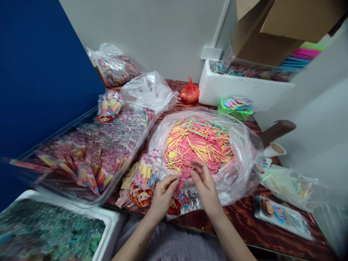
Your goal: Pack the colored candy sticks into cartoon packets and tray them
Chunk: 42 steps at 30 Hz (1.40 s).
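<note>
Pink sticks [185, 174] are pinched between my two hands, just in front of a large open plastic bag [244, 145] heaped with pink, yellow and green sticks [199, 145]. My left hand [164, 192] has its thumb and fingers closed at the left side of the small bunch. On the right side, my right hand [202, 183] holds the bunch with curled fingers. Below the hands lies a printed plastic packet [187, 203] with a cartoon face. More printed packets [144, 181] with yellow and pink sticks lie left of my left hand.
A clear tray [119, 177] of filled packets stands at left. A white foam box [108, 221] is at lower left, another [241, 88] at back right. A green basket [236, 113], red bag [190, 92], paper cup [274, 149] and flat packet [282, 216] lie around the big bag.
</note>
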Each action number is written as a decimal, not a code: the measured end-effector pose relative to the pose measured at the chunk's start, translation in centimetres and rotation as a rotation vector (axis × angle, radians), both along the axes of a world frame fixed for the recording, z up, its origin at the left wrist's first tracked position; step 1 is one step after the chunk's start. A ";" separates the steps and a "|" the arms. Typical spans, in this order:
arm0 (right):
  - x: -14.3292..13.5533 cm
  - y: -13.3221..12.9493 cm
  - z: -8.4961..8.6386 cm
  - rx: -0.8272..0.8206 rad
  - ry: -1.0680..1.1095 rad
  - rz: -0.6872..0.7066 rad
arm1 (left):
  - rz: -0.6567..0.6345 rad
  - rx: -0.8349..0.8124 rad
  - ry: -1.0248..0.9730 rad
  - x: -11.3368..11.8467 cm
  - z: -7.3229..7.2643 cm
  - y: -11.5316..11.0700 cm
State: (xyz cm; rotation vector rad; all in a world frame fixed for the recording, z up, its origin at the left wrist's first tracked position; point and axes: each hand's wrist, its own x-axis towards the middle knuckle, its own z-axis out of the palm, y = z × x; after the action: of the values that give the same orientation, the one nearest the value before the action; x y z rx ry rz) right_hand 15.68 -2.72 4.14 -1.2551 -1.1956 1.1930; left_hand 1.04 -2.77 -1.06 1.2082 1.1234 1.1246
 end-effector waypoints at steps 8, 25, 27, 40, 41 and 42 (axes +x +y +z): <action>-0.5 -0.6 -0.8 0.223 -0.300 0.106 | -0.073 -0.055 -0.077 -0.8 -0.1 -0.2; 4.8 10.5 -8.5 0.213 -1.179 -0.005 | 0.014 -0.027 0.039 -3.3 1.2 0.2; 4.9 10.6 -8.7 0.264 -1.180 0.024 | 0.025 0.039 0.087 -3.4 1.6 0.1; 0.4 -0.3 4.6 0.415 -0.218 -0.217 | -0.100 0.180 0.052 -3.7 1.7 -0.7; 0.1 -0.9 4.9 0.411 -0.201 -0.232 | -0.107 0.182 0.044 -3.7 1.8 -0.8; -0.1 -1.5 5.1 0.408 -0.183 -0.247 | -0.111 0.184 0.041 -3.7 1.8 -0.9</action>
State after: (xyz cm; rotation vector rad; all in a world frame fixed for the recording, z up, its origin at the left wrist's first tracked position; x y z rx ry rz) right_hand 15.59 -4.19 9.21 -1.1730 -1.2948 0.6241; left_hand -2.66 -3.67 0.71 1.4255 0.9867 1.1410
